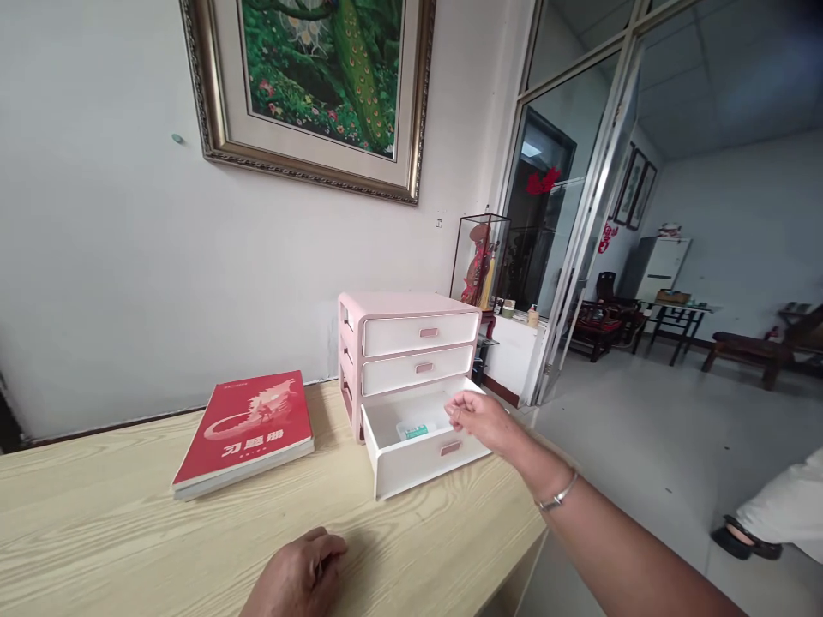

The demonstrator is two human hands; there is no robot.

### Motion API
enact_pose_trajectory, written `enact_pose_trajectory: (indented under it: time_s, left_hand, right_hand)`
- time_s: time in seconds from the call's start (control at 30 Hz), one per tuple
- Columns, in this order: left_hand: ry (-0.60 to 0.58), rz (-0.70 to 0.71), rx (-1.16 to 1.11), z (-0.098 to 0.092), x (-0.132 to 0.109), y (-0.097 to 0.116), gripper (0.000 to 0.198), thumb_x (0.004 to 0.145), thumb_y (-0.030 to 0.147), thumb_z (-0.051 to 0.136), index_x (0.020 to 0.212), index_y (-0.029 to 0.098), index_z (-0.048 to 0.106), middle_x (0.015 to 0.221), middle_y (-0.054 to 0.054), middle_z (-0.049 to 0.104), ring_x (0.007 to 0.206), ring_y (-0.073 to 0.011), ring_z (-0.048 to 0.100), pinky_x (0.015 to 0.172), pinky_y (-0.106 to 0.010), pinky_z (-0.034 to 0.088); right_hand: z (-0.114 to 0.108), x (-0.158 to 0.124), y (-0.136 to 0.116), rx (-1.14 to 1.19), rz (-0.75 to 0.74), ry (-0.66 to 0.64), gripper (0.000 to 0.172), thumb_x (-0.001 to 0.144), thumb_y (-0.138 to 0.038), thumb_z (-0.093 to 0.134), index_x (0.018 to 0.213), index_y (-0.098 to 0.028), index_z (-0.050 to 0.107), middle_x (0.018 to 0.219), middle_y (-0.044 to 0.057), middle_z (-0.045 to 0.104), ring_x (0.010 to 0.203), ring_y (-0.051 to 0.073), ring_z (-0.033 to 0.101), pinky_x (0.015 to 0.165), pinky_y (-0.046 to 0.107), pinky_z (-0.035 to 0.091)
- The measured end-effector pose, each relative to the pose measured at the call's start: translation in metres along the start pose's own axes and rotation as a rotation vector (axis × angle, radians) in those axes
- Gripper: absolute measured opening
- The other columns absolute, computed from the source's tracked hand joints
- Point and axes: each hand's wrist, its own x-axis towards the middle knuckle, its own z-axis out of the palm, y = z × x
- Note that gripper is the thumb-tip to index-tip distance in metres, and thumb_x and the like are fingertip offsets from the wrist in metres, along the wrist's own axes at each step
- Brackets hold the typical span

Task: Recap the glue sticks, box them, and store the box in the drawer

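A pink and white desktop drawer unit [411, 302] stands on the wooden table, its bottom drawer [417, 470] pulled out and the two upper drawers closed. Inside the open drawer lies a small clear plastic packet or case with a green label [416, 431]. My right hand [477, 418] is over the right part of that drawer, fingers curled and drawn together, with nothing visible in them; a silver bracelet is on the wrist. At the table's front, my left hand [301, 572] rests with its fingers curled in, holding nothing that I can see.
A thick red workbook [248, 428] lies left of the drawer unit on the table [96, 523]. Behind is a wall with a framed peacock picture [321, 94]. Past the table's right edge are a glass display case [479, 261], a glass partition and a person's foot [746, 536].
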Motion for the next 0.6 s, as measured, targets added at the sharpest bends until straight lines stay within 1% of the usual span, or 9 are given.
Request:
enact_pose_trajectory:
  time_s: [0.03,0.07,0.13,0.2,0.23,0.27,0.33,0.5,0.6]
  left_hand:
    - [0.005,-0.004,-0.003,-0.001,0.0,0.001,0.028,0.089,0.022,0.043,0.087,0.024,0.071,0.086,-0.002,0.072,0.078,-0.0165,0.067,0.069,-0.021,0.045]
    - [0.01,-0.007,-0.006,-0.001,0.0,0.002,0.028,0.089,0.021,0.043,0.087,0.024,0.071,0.086,-0.002,0.072,0.077,-0.0165,0.067,0.069,-0.021,0.045]
    - [0.018,-0.019,-0.015,-0.003,-0.001,0.003,0.028,0.088,0.021,0.044,0.086,0.024,0.072,0.084,-0.002,0.071,0.075,-0.0163,0.066,0.068,-0.021,0.044]
    - [0.025,-0.032,-0.028,-0.004,-0.001,0.002,0.029,0.089,0.021,0.043,0.085,0.023,0.072,0.083,-0.002,0.071,0.074,-0.0159,0.065,0.068,-0.021,0.044]
    - [0.031,-0.036,-0.032,-0.005,-0.001,0.002,0.03,0.089,0.021,0.043,0.085,0.023,0.072,0.082,-0.002,0.071,0.073,-0.0157,0.065,0.068,-0.021,0.044]
    - [0.038,-0.038,-0.037,-0.005,-0.001,0.001,0.03,0.089,0.02,0.043,0.084,0.023,0.072,0.082,-0.002,0.071,0.073,-0.0155,0.064,0.067,-0.021,0.043]
    - [0.049,-0.037,-0.041,-0.005,-0.001,-0.001,0.028,0.088,0.018,0.044,0.083,0.022,0.071,0.08,-0.001,0.07,0.073,-0.0151,0.064,0.067,-0.02,0.043]
    - [0.063,-0.032,-0.073,-0.005,0.0,-0.006,0.029,0.087,0.016,0.043,0.083,0.022,0.071,0.081,-0.001,0.07,0.074,-0.0147,0.064,0.068,-0.021,0.042]
    - [0.075,-0.038,-0.082,-0.007,-0.001,-0.005,0.029,0.087,0.017,0.044,0.087,0.022,0.073,0.083,-0.002,0.071,0.076,-0.0155,0.064,0.07,-0.021,0.043]
  right_hand:
    - [-0.003,0.011,-0.008,-0.136,-0.095,-0.026,0.018,0.081,-0.032,0.065,0.092,-0.017,0.069,0.086,0.004,0.072,0.078,0.017,0.066,0.068,0.024,0.05]
    - [-0.005,0.023,-0.014,-0.267,-0.115,-0.091,0.024,0.079,-0.03,0.067,0.1,-0.018,0.07,0.096,0.005,0.072,0.089,0.018,0.066,0.076,0.026,0.05]
    - [-0.003,0.047,-0.021,-0.481,-0.024,-0.297,0.043,0.072,-0.027,0.073,0.114,-0.022,0.069,0.118,0.006,0.068,0.106,0.02,0.064,0.087,0.026,0.049]
    - [0.005,0.067,-0.021,-0.606,0.102,-0.458,0.061,0.058,-0.024,0.082,0.118,-0.025,0.069,0.129,0.006,0.064,0.114,0.024,0.062,0.09,0.027,0.049]
    - [0.011,0.076,-0.02,-0.651,0.154,-0.504,0.068,0.051,-0.023,0.085,0.117,-0.025,0.07,0.13,0.007,0.064,0.115,0.027,0.061,0.091,0.03,0.05]
    - [0.018,0.084,-0.018,-0.694,0.199,-0.529,0.073,0.045,-0.022,0.087,0.115,-0.026,0.072,0.128,0.008,0.065,0.114,0.031,0.062,0.09,0.033,0.051]
    - [0.031,0.095,-0.013,-0.786,0.289,-0.572,0.078,0.038,-0.024,0.088,0.115,-0.027,0.073,0.129,0.01,0.065,0.11,0.037,0.064,0.087,0.04,0.053]
    - [0.049,0.106,-0.01,-0.913,0.414,-0.637,0.086,0.04,-0.03,0.088,0.123,-0.034,0.068,0.14,0.008,0.056,0.107,0.041,0.065,0.084,0.048,0.054]
    - [0.052,0.107,-0.01,-0.867,0.448,-0.575,0.087,0.041,-0.03,0.088,0.125,-0.031,0.067,0.134,0.01,0.061,0.104,0.042,0.066,0.088,0.053,0.052]
